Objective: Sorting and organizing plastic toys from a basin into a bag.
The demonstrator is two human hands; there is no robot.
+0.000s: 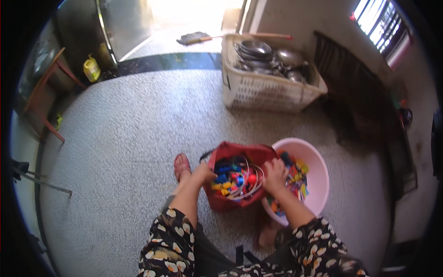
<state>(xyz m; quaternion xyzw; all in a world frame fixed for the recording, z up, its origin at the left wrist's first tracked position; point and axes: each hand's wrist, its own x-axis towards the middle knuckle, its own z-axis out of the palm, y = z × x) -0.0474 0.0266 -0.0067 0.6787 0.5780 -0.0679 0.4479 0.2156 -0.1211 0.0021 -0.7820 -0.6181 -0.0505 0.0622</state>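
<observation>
Between my hands an open red fabric bag [225, 204] stands mouth-up, packed with colorful small plastic pieces [226, 185] and a loop of white cord [258, 187]. My left hand [205, 173] grips the bag's left rim. On the opposite rim lies my right hand [276, 175], its fingers bent over the edge. Right beside the bag is a pink plastic tub [320, 180], partly hidden by the bag and my right forearm. More small multicolored plastic pieces [299, 171] lie inside it.
A white perforated plastic crate [263, 95] full of steel vessels [256, 50] stands ahead. Behind it, a broom [197, 37] lies near the doorway. A wooden chair [46, 86] and a yellow jug [91, 69] are at left. Dark furniture [360, 79] lines the right wall.
</observation>
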